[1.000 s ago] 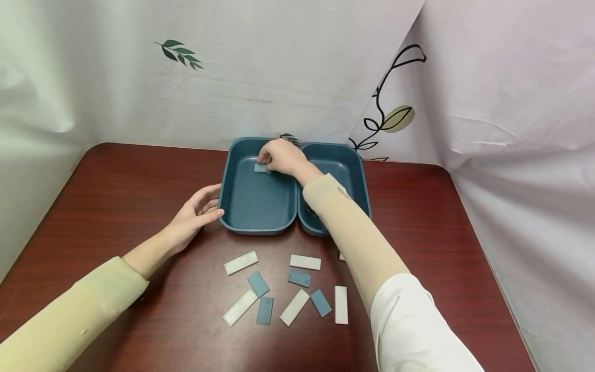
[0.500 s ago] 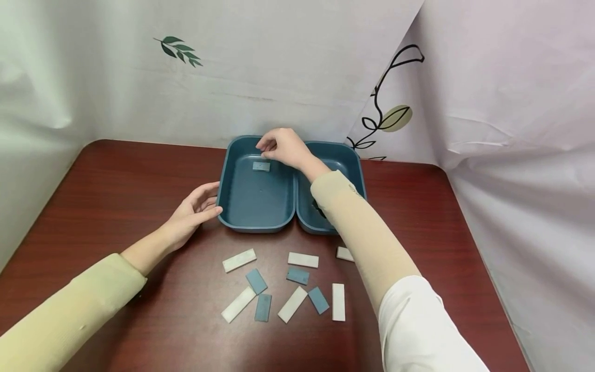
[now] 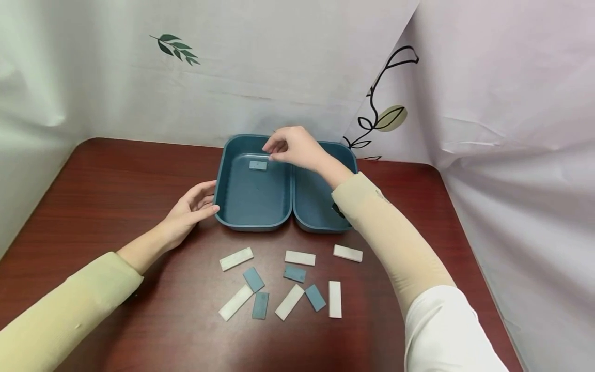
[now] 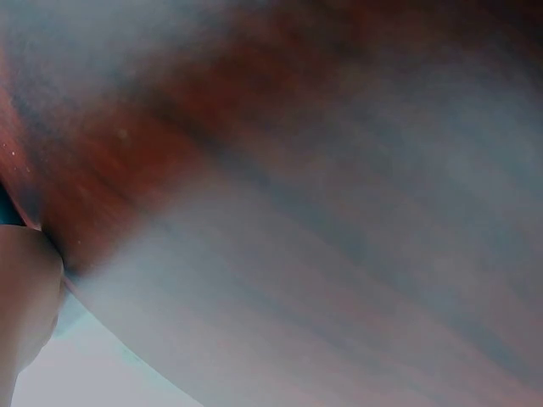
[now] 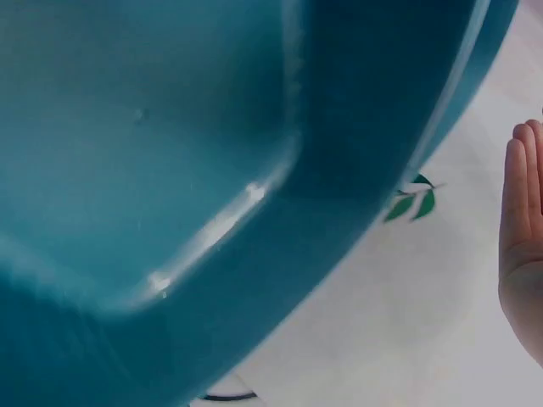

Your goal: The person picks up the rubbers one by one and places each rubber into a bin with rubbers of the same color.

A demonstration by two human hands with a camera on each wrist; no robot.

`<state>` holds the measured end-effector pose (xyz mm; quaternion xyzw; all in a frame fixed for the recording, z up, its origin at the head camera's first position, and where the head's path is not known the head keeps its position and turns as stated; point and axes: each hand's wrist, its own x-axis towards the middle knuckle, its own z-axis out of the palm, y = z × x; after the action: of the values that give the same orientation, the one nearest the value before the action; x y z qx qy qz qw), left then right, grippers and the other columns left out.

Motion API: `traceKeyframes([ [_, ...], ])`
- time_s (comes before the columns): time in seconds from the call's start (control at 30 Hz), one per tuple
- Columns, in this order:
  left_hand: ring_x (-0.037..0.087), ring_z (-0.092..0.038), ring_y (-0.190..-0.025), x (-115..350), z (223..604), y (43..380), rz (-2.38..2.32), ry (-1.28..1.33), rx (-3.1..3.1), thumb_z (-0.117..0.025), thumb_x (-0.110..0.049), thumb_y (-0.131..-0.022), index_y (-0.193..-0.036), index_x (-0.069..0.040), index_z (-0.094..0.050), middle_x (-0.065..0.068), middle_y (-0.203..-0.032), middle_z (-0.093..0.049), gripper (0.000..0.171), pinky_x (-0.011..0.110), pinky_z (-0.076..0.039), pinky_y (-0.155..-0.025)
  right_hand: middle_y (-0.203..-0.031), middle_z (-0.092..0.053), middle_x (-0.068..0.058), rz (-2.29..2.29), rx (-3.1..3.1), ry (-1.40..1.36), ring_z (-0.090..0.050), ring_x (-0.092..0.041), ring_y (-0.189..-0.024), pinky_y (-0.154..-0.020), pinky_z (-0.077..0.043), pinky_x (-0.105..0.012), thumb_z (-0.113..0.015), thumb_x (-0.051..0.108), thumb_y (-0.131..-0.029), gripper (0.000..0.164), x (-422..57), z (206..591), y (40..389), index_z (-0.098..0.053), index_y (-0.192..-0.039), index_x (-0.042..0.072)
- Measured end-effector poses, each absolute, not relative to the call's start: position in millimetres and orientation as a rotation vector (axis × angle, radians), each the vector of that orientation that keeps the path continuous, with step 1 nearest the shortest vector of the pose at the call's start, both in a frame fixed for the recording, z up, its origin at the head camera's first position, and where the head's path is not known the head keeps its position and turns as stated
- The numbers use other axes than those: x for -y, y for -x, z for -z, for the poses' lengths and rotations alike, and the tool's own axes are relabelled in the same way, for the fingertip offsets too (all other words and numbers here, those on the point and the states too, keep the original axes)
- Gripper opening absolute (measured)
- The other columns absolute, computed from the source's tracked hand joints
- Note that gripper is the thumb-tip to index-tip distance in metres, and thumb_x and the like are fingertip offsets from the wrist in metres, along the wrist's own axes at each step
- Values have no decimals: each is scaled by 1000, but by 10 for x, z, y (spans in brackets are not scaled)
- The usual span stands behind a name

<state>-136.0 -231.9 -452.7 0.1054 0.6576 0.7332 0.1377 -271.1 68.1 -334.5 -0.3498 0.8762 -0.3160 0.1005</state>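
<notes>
Two deep blue trays stand side by side. A small blue-grey rectangular tile (image 3: 257,165) lies near the far end of the left tray (image 3: 253,227). My right hand (image 3: 297,147) is raised to the right of that tile, over the trays' inner rims, its fingers loosely bent and nothing between them. The right wrist view shows this hand (image 5: 524,237) at the edge, beside a blue tray wall (image 5: 339,186). My left hand (image 3: 190,209) touches the left tray's outer side with thumb and fingertips. Only a blurred part of the left hand (image 4: 30,288) appears in its wrist view.
In front of the trays lie several white tiles (image 3: 299,258) and several blue-grey tiles (image 3: 295,274) on the dark red table (image 3: 139,170). A small black item (image 3: 338,209) shows in the right tray (image 3: 316,227), partly behind my sleeve. White curtain (image 3: 279,62) hangs behind.
My right hand has let go of the blue-grey tile in the left tray, lifted, and drawn back to the right. The left hand keeps its place at the tray.
</notes>
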Motion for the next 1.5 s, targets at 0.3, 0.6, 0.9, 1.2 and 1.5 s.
traceKeyframes([
  [0.3, -1, -61, -125, 2323, 4514, 1357, -2092, -292, -1930, -58, -2, -107, -158, -14, -40, -9, -142, -54, 54, 11, -51, -101, -114, -76, -11, 844, -2535, 1166, -74, -20, -101, -93, -61, -29, -79, 8, -96, 19, -890, 3233, 2385, -80, -115, 6],
  [0.6, -1, -60, -125, 2340, 4497, 1346, -2073, -286, -1955, -58, -4, -108, -160, -11, -38, -10, -143, -53, 56, 10, -50, -101, -112, -77, -7, 758, -2460, 1310, -75, -17, -98, -90, -63, -32, -81, 8, -95, 17, -1085, 3208, 2003, -81, -112, 8],
  [0.9, 0, -61, -124, 2333, 4486, 1339, -2056, -281, -1953, -58, -5, -108, -159, -14, -38, -10, -143, -53, 56, 12, -48, -102, -108, -78, -2, 788, -2362, 1326, -74, -11, -93, -86, -61, -24, -84, 8, -92, 16, -1298, 3271, 1667, -82, -107, 10],
  [1.2, 0, -60, -125, 2320, 4477, 1341, -2053, -274, -1953, -59, -6, -108, -161, -13, -37, -10, -144, -53, 57, 12, -48, -101, -106, -76, -2, 839, -2257, 1294, -73, -13, -91, -84, -65, -34, -86, 4, -89, 18, -1512, 3440, 1381, -80, -106, 9],
  [1.5, 0, -59, -125, 2317, 4471, 1341, -2051, -277, -1954, -59, -6, -108, -161, -12, -36, -9, -144, -53, 58, 12, -48, -102, -106, -76, -4, 857, -2171, 1255, -74, -18, -91, -84, -64, -28, -87, 5, -88, 22, -1609, 3647, 1117, -79, -108, 4],
])
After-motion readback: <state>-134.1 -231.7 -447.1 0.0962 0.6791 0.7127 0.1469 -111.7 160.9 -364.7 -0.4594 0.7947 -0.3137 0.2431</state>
